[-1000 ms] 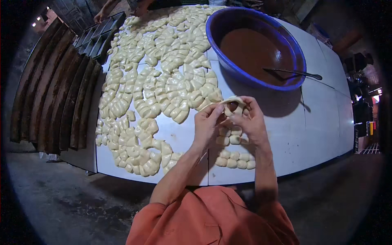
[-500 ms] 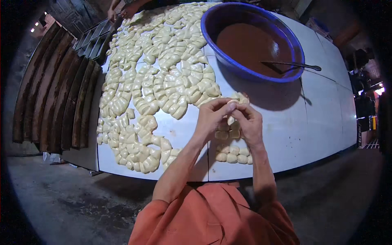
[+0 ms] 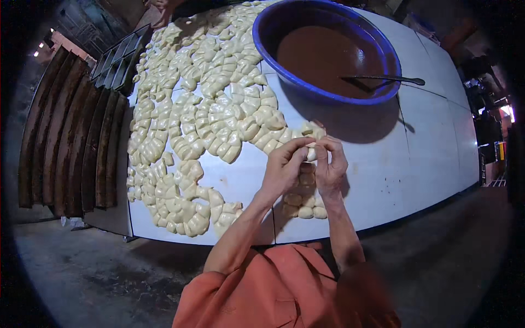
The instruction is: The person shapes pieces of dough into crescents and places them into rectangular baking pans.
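Observation:
My left hand (image 3: 283,165) and my right hand (image 3: 331,167) meet at the near middle of the white table (image 3: 394,175), fingers pinched on a small pale dough piece (image 3: 310,154). Under and just below my hands sit rows of small dough balls (image 3: 306,210). A wide sheet of glossy, divided dough pieces (image 3: 208,120) covers the table's left half. Beyond my hands stands a large blue basin (image 3: 262,46) of brown liquid (image 3: 311,60), with a dark long-handled utensil (image 3: 413,81) resting in it.
Long, dark, crusted trays (image 3: 65,142) lean side by side at the left. Behind them are grey compartmented metal trays (image 3: 120,54). Another person's hand (image 3: 161,13) is at the far left end of the table. Dark clutter (image 3: 486,131) stands beyond the table's right side.
The dough piece, earlier stretched open with brown filling showing, is now small and pinched closed between my fingers. My hands have come slightly lower, and the view has shifted a little.

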A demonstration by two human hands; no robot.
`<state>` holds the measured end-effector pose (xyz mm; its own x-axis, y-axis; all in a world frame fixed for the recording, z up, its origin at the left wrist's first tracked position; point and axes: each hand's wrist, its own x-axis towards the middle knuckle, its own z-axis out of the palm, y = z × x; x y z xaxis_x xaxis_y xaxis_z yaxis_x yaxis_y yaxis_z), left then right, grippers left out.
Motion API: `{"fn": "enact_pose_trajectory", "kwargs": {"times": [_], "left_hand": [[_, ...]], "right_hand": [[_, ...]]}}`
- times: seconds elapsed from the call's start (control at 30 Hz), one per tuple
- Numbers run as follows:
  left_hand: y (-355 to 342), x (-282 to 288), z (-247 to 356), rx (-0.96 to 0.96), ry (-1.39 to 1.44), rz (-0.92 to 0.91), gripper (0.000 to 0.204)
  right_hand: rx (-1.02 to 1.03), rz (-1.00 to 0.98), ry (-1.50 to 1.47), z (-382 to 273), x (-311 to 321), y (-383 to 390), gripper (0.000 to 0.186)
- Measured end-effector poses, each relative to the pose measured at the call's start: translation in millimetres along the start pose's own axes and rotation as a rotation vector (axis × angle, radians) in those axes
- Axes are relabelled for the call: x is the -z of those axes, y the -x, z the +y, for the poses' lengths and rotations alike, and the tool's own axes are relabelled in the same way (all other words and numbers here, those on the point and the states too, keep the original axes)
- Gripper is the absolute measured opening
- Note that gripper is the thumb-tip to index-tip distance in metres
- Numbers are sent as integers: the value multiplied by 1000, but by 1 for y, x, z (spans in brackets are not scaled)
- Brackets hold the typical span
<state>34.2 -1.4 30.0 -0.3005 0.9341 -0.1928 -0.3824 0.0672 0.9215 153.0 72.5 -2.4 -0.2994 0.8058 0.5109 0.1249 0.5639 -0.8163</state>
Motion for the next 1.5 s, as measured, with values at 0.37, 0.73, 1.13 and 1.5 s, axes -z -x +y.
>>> {"fn": "enact_pose_trajectory", "kwargs": {"times": [0.37,0.73,1.13,1.5], "left_hand": [[-5,6,-14,128,-151,-11,31],[3,21,-22,-453,-1223,-293,64],[2,8,-49,-477,-1300,-245,29],[64,68,-9,-436,-1165,55,56]], "right_hand": [[-98,-304,-71,-24,46,-2,21],[-537,-730,83,18,79,6,37],[-229,-775,335,4,86,11,37],[-179,-534,382,-31,54,24,41]]}}
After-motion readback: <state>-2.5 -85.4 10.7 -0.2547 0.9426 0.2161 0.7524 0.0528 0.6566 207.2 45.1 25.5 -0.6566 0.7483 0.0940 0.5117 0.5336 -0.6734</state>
